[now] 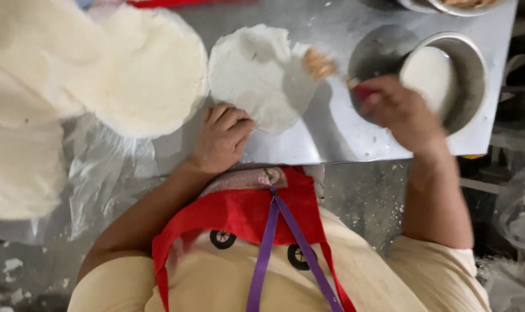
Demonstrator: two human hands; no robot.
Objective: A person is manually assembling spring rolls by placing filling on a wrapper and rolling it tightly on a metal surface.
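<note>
Head view: a thin, limp dough sheet lies centre on the steel worktop. It looks soft and tearable; flat fingers at its edge suit it. The left hand pins its near edge, while the right hand grips a brush beside the bowl.

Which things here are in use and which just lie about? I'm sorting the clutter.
In use:
left hand pressing on the thin round sheet
right hand holding the brush
metal bowl of white liquid

Lying about:
stack of round sheets
clear plastic
metal table
</note>
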